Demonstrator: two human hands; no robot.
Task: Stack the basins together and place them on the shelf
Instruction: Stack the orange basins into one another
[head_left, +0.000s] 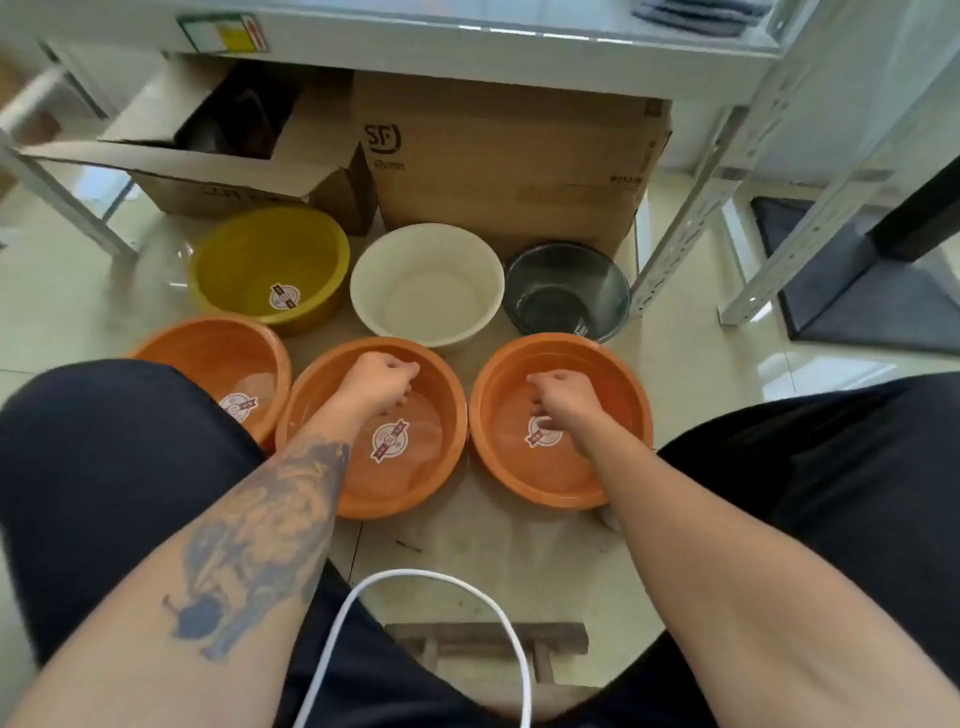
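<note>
Several plastic basins stand on the floor in two rows. The far row holds a yellow basin (267, 260), a white basin (427, 283) and a dark grey basin (567, 293). Three orange basins form the near row: left (208, 353), middle (431, 452) and right (597, 457). My left hand (376, 382) hovers over the middle orange basin with its fingers curled shut and nothing in them. Over the right orange basin, my right hand (558, 400) is likewise closed and holds nothing. The metal shelf (467, 36) runs along the top of the view.
Two cardboard boxes sit under the shelf behind the basins, an opened one (218, 171) and a closed one (514, 171). A shelf leg (691, 228) slants at the right, with a dark mat (857, 306) beyond. A white cable (431, 613) loops over my lap above a wooden stool (488, 644).
</note>
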